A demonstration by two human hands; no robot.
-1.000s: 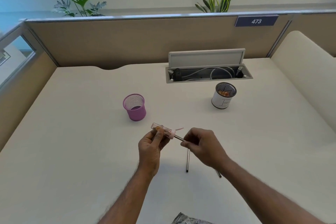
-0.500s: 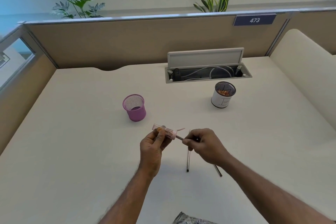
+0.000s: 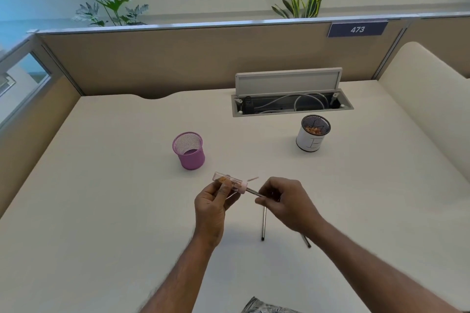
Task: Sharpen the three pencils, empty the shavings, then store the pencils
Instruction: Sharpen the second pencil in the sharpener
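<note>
Lying nearest on the pale cream desk [image 3: 101, 211] are two dark slim pencils: one [image 3: 264, 223] runs straight toward the viewer, the other [image 3: 306, 242] is mostly hidden under the right forearm. Above them, the left hand [image 3: 212, 207] has its grip closed on a clear plastic tube sharpener with a pink cap [image 3: 229, 181], a few orange shavings visible inside. The right hand [image 3: 287, 202] pinches a third dark pencil [image 3: 254, 192], its tip seated in the pink cap. Farther back stand a purple mesh cup [image 3: 189, 151], left, and a white-sleeved black mesh cup [image 3: 312, 133] containing shavings, right.
</note>
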